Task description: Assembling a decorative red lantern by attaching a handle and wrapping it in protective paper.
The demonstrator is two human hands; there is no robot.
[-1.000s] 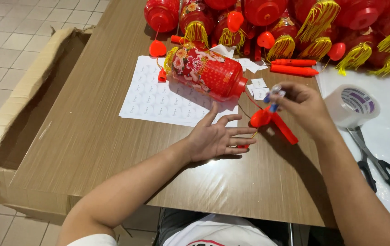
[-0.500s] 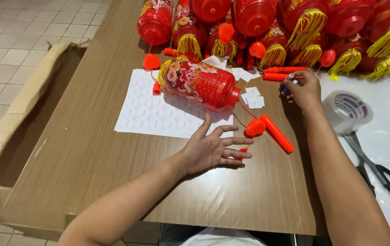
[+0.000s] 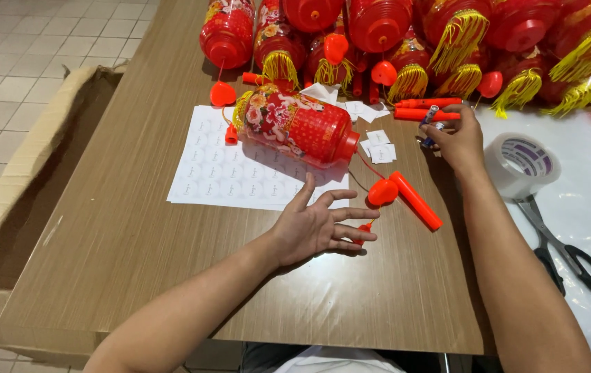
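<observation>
I see a white sheet of round labels [image 3: 240, 169] lying under the red lantern [image 3: 299, 124] at the table's middle, small white paper squares [image 3: 380, 146] beside it. My left hand [image 3: 319, 228] rests palm up, fingers spread — touching a small red piece [image 3: 363, 228]. My right hand [image 3: 451, 135] has reached farther toward the orange sticks [image 3: 426, 108], pinching a small blue-tipped cylinder [image 3: 431, 116].

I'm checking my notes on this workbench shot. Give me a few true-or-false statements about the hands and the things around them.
1. The left hand lies open on the table. True.
2. The right hand holds the scissors. False: it holds small batteries; the scissors lie beside the tape roll.
3. One lantern lies on its side over the sticker sheet. True.
4. The orange stick stands upright. False: it lies flat.
</observation>
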